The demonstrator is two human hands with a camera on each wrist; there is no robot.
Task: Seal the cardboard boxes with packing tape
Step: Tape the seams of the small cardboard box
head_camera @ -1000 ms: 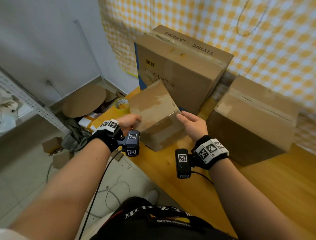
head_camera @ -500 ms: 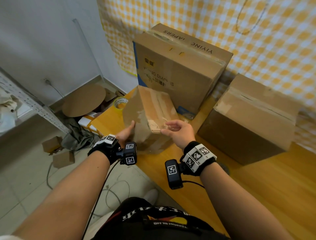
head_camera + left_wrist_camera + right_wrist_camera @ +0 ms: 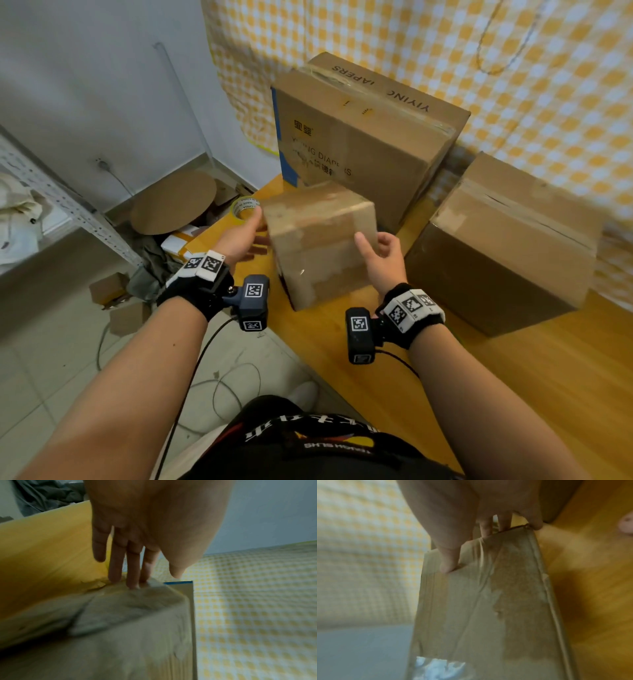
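Observation:
A small cardboard box [image 3: 318,240] with old tape patches stands at the table's near left corner. My left hand [image 3: 245,236] lies flat against its left side with straight fingers. In the left wrist view the fingertips [image 3: 132,584] touch the box [image 3: 128,628] at its top edge. My right hand [image 3: 380,253] grips the box's right edge, thumb on the near face. In the right wrist view the thumb [image 3: 448,563] presses the taped face of the box [image 3: 479,608] and the other fingers curl over the far edge. A yellowish tape roll [image 3: 244,208] sits just behind my left hand.
A large printed carton [image 3: 366,137] stands behind the small box, and a mid-size brown box [image 3: 507,246] to its right, both on the wooden table [image 3: 342,349]. A checked curtain [image 3: 513,68] hangs behind. Cables and cardboard scraps lie on the floor at left.
The small box has been turned between my hands to a new face. My left hand slid from its lower left corner up along the left side; my right hand now grips the right edge.

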